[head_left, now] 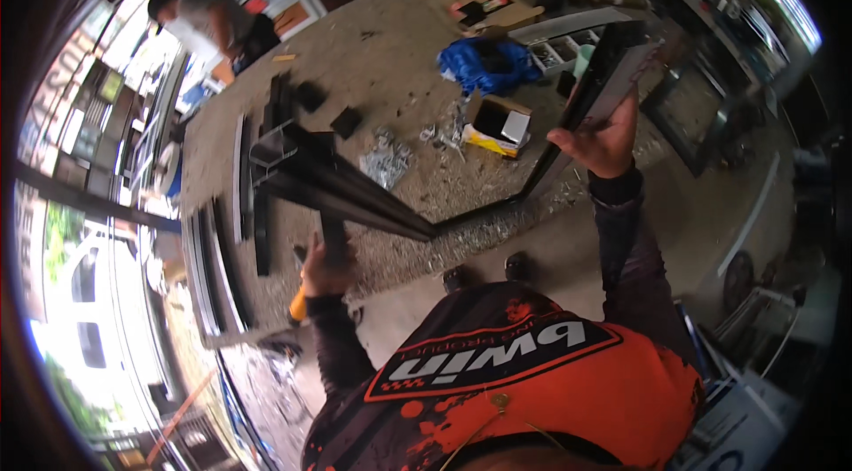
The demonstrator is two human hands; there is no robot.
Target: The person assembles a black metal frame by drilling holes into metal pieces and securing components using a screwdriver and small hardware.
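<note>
I hold a dark metal frame (pixel 373 200) made of long profiles that meet in a corner near my feet. My left hand (pixel 325 269) is closed around a bar of the left profile, which ends in a bundle of open channel sections. An orange handle (pixel 298 304) sticks out just below that hand; I cannot tell whether the hand holds it. My right hand (pixel 605 145) grips the right profile (pixel 596 94), which rises toward the upper right. Both arms wear dark sleeves.
The concrete floor is strewn with metal shavings (pixel 497 214). On it lie a cardboard box (pixel 499 125), a blue bag (pixel 484 65), a clear bag of small parts (pixel 387 160) and black profile offcuts (pixel 306 98). Another person (pixel 213 23) crouches at the far left. Long rails (pixel 206 267) lie on the left.
</note>
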